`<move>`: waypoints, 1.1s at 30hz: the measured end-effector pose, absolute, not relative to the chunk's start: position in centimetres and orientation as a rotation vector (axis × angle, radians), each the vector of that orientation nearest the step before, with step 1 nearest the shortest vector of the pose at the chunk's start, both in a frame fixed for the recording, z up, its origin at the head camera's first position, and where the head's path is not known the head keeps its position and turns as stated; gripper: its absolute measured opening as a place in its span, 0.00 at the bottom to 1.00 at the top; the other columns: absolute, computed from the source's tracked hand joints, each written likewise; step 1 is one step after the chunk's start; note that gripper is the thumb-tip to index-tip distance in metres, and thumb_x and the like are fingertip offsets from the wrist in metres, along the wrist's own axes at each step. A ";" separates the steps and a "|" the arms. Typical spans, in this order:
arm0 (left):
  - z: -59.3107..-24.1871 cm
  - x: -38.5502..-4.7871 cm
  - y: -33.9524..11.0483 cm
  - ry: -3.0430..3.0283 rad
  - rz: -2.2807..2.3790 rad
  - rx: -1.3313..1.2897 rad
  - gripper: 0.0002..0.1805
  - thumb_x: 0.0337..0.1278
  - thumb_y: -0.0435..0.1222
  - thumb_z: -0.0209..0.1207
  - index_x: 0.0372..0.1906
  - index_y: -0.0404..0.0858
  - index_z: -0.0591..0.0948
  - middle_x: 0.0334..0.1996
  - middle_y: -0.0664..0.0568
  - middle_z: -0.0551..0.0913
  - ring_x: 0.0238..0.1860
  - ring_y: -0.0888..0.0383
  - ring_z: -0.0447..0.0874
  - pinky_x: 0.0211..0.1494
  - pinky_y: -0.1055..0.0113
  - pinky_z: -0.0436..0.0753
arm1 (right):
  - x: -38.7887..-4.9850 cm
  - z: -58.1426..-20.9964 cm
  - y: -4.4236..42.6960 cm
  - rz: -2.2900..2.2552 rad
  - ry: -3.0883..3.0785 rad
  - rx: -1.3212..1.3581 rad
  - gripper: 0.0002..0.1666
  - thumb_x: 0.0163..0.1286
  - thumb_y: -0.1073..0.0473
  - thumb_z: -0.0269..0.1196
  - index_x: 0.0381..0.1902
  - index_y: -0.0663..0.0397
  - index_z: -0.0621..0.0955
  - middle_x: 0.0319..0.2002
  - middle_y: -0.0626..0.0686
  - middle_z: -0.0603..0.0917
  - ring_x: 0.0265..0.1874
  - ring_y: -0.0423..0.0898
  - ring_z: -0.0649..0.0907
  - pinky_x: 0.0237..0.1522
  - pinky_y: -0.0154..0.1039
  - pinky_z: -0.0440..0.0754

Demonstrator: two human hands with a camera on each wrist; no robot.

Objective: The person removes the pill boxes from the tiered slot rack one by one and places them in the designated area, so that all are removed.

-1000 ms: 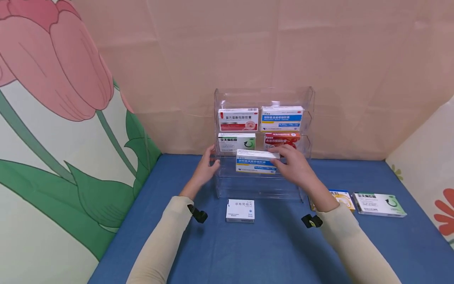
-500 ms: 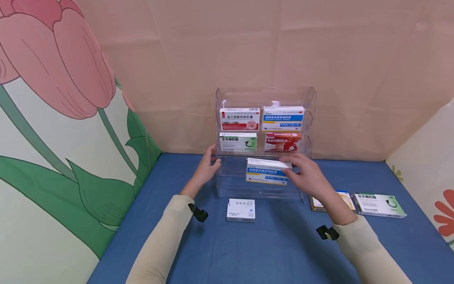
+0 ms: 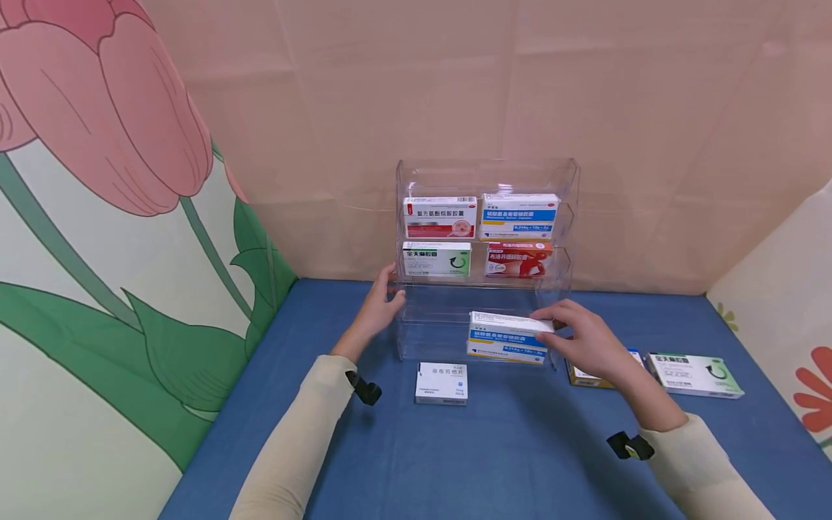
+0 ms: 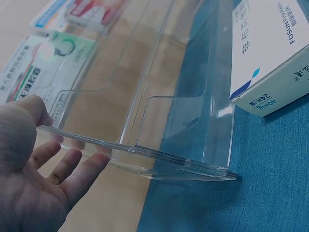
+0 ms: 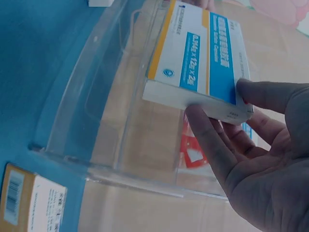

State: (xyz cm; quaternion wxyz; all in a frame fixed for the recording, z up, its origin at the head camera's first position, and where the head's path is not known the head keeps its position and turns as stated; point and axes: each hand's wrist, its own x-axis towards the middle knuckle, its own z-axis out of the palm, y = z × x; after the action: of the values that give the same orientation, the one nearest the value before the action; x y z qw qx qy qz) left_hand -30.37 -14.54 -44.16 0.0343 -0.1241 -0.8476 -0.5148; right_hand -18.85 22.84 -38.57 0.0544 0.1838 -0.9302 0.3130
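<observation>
The right hand [image 3: 588, 343] pinches the right end of a white box with blue and yellow bands [image 3: 507, 337], in front of the clear rack's lowest part. In the right wrist view, thumb and fingers of the right hand [image 5: 270, 140] grip that box [image 5: 198, 58] at its end. The left hand [image 3: 375, 307] holds the left side of the clear rack [image 3: 455, 336]; in the left wrist view, thumb and fingers of the left hand [image 4: 43, 164] lie on either side of the rack's edge [image 4: 159, 154].
The rack's upper tiers hold a red-and-white box [image 3: 440, 218], a blue-banded box [image 3: 518, 217], a green-and-white box [image 3: 436, 260] and a red box [image 3: 518, 260]. On the blue cloth [image 3: 455, 462] lie a white box [image 3: 441, 383], a yellow-edged box [image 3: 590, 378] and a green-white box [image 3: 694, 375].
The right hand has moved down and to the right with the blue-banded box, uncovering the red box in the rack. The left hand has stayed at the rack's side.
</observation>
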 end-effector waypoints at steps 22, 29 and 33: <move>-44.2 -30.3 -14.5 -2.617 -1.579 -0.364 0.37 0.72 0.34 0.52 0.80 0.49 0.53 0.71 0.42 0.66 0.66 0.41 0.72 0.54 0.47 0.84 | -18.3 -41.2 25.6 1.168 -3.040 0.581 0.20 0.67 0.55 0.70 0.55 0.51 0.84 0.48 0.54 0.81 0.42 0.50 0.79 0.35 0.35 0.84; -44.2 -30.4 -14.5 -2.615 -1.584 -0.364 0.37 0.72 0.35 0.52 0.80 0.49 0.53 0.71 0.42 0.66 0.66 0.41 0.71 0.53 0.47 0.84 | -18.1 -42.2 26.3 1.378 -3.100 0.587 0.22 0.67 0.54 0.69 0.57 0.53 0.82 0.51 0.56 0.81 0.43 0.51 0.80 0.38 0.40 0.87; -44.2 -30.4 -14.5 -2.620 -1.573 -0.359 0.37 0.72 0.35 0.53 0.80 0.49 0.53 0.71 0.42 0.66 0.67 0.41 0.71 0.57 0.45 0.82 | -18.3 -43.1 26.5 1.488 -3.123 0.606 0.22 0.68 0.54 0.69 0.57 0.54 0.82 0.51 0.57 0.80 0.42 0.51 0.81 0.39 0.45 0.88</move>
State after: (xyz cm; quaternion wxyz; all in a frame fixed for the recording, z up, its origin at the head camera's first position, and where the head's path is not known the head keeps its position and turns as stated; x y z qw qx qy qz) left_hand -30.36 -14.52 -44.23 0.0325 -0.1165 -0.8511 -0.5110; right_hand -18.28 26.47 -43.08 -0.1841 0.1695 -0.8740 0.4164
